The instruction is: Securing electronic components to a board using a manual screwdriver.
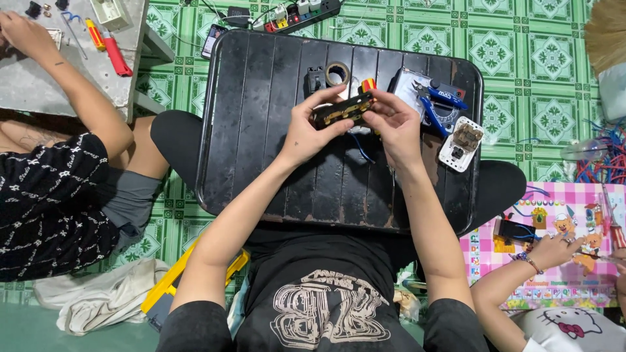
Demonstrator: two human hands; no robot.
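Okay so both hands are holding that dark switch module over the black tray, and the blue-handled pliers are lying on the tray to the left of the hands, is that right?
Not quite. The left hand and right hand do hold the dark switch module over the black tray, but the head view shows the blue-handled pliers lying on the tray to the right of the hands, not the left.

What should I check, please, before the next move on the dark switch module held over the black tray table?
1. Both hands on the part: ok. Left hand and right hand each hold an end of the switch module.
2. Module clear of the tray table: ok, it is lifted above it.
3. Blue wire free: cannot tell, its upper end is hidden under the hands.
4. Blue pliers near the right hand: ok.
5. Tape roll within reach: ok, just behind the module.
6. Neighbours' hands clear of the tray: ok.
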